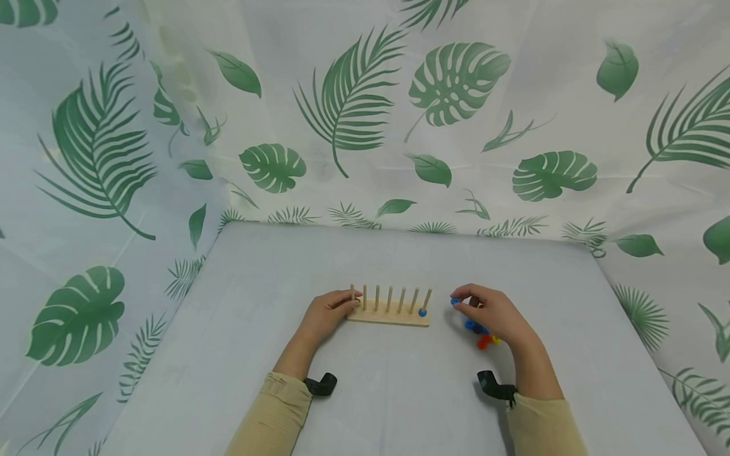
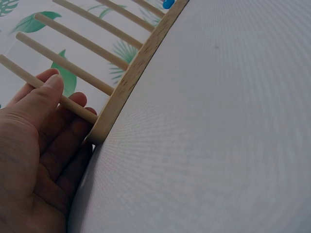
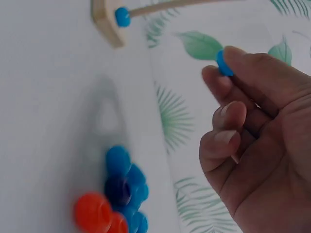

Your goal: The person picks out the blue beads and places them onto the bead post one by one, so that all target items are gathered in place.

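The wooden peg board point(image 1: 388, 317) sits on the white tabletop point(image 1: 388, 392) between the two hands, its long axis running from nine o'clock to three, the right end dipping slightly towards four. Its pegs point(image 1: 390, 299) – seven of them, in one row – point up towards twelve, the rightmost leaning to one o'clock. One seated bead point(image 1: 422, 312), blue, is on that rightmost peg, at its foot.

At the board's nine o'clock, the left hand point(image 1: 327, 311) pinches the leftmost peg point(image 2: 18, 70) between thumb and fingers. At three o'clock, apart from the board, the right hand point(image 1: 492, 310) pinches one blue bead point(image 3: 224, 63) between thumb and forefinger. Below it, just past the board's three o'clock, lie loose beads: several blue ones point(image 3: 118, 160) that overlap too much to count – one dark blue point(image 3: 117, 190), two orange-red point(image 3: 92, 212) and some yellow point(image 1: 496, 340).
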### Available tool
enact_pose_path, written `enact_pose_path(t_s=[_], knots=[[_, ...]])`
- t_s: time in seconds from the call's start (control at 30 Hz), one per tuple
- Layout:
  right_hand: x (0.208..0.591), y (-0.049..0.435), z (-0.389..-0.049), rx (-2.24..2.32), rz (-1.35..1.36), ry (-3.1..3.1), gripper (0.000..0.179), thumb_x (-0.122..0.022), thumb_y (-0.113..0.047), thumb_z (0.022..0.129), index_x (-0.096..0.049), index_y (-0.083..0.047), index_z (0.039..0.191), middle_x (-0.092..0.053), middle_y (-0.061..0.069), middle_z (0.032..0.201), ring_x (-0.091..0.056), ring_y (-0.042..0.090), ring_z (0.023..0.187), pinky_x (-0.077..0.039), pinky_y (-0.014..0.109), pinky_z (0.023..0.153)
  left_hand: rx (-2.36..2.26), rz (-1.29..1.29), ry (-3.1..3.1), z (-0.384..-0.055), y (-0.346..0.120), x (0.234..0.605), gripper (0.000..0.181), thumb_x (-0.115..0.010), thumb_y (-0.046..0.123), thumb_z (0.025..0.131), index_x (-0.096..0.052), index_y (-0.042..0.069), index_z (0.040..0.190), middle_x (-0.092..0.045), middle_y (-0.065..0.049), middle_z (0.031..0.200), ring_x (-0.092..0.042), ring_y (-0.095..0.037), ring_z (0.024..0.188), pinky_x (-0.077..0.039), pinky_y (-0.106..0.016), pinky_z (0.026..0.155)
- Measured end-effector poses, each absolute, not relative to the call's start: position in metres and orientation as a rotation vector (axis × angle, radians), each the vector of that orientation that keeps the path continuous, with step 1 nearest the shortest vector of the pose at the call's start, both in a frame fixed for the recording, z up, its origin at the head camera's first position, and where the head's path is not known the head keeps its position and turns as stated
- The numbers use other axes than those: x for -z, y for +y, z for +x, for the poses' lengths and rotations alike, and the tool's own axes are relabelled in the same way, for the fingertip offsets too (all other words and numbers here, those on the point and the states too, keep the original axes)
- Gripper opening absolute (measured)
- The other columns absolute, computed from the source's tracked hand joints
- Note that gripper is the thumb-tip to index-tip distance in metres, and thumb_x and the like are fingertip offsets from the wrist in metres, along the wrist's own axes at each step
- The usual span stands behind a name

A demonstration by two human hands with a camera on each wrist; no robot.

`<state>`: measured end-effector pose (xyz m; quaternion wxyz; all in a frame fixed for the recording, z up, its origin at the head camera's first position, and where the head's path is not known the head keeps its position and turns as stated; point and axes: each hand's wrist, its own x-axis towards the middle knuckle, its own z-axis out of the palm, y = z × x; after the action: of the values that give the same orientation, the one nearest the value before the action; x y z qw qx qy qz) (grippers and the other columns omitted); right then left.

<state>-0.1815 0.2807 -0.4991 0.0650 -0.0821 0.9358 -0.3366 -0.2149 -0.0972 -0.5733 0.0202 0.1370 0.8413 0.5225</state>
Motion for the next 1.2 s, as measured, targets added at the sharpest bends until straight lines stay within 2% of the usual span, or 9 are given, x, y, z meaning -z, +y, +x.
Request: enact_pose_path(t_s=[0.23,0.47,0.67,0.87,1.03,1.2], knots=[[0.483,0.268,-0.185,1.14,-0.279,2.812,0.036,-0.065,-0.046,0.094,-0.068,-0.021,0.12,-0.063,-0.001,0.095,-0.053,0.021,0.085,-0.049,0.027,0.069,-1.622,0.421,2.608,-0.214,-0.097,0.572,0.022,-0.067,0.046,0.091,-0.073,0.041,0.111,-0.071,0.013,0.119,-0.062,-0.014,0.122,-0.051,-0.043,0.103],[0.473,0.255,-0.186,1.298,-0.305,2.739,0.033,-0.066,-0.043,0.094,-0.068,-0.022,0.12,-0.067,0.0,0.103,-0.062,0.032,0.086,-0.054,0.029,0.07,-1.623,0.41,2.605,-0.213,-0.097,0.569,0.023,-0.066,0.048,0.091,-0.073,0.041,0.111,-0.07,0.012,0.121,-0.061,-0.015,0.124,-0.05,-0.043,0.104],[0.474,0.246,-0.19,1.33,-0.344,2.726,0.028,-0.067,-0.039,0.094,-0.068,-0.023,0.117,-0.068,0.005,0.101,-0.062,0.03,0.084,-0.053,0.03,0.07,-1.619,0.413,2.61,-0.214,-0.097,0.57,0.024,-0.066,0.047,0.091,-0.072,0.041,0.114,-0.069,0.012,0.124,-0.059,-0.014,0.126,-0.049,-0.043,0.106],[0.478,0.241,-0.192,1.347,-0.35,2.7,0.026,-0.067,-0.039,0.094,-0.068,-0.025,0.116,-0.068,0.006,0.1,-0.061,0.037,0.087,-0.053,0.03,0.071,-1.624,0.432,2.631,-0.214,-0.097,0.572,0.027,-0.065,0.046,0.092,-0.071,0.042,0.118,-0.068,0.01,0.127,-0.059,-0.016,0.127,-0.049,-0.043,0.106],[0.479,0.239,-0.193,1.335,-0.361,2.726,0.027,-0.066,-0.038,0.095,-0.068,-0.022,0.117,-0.068,0.01,0.098,-0.061,0.031,0.084,-0.051,0.029,0.068,-1.625,0.436,2.64,-0.215,-0.097,0.574,0.027,-0.066,0.043,0.093,-0.069,0.043,0.119,-0.068,0.011,0.127,-0.059,-0.015,0.126,-0.049,-0.042,0.107],[0.483,0.236,-0.194,1.29,-0.37,2.758,0.028,-0.068,-0.038,0.094,-0.069,-0.021,0.117,-0.067,0.004,0.093,-0.057,0.021,0.078,-0.049,0.029,0.063,-1.612,0.429,2.648,-0.215,-0.097,0.574,0.025,-0.065,0.044,0.093,-0.07,0.044,0.117,-0.068,0.012,0.127,-0.059,-0.014,0.127,-0.048,-0.043,0.107]])
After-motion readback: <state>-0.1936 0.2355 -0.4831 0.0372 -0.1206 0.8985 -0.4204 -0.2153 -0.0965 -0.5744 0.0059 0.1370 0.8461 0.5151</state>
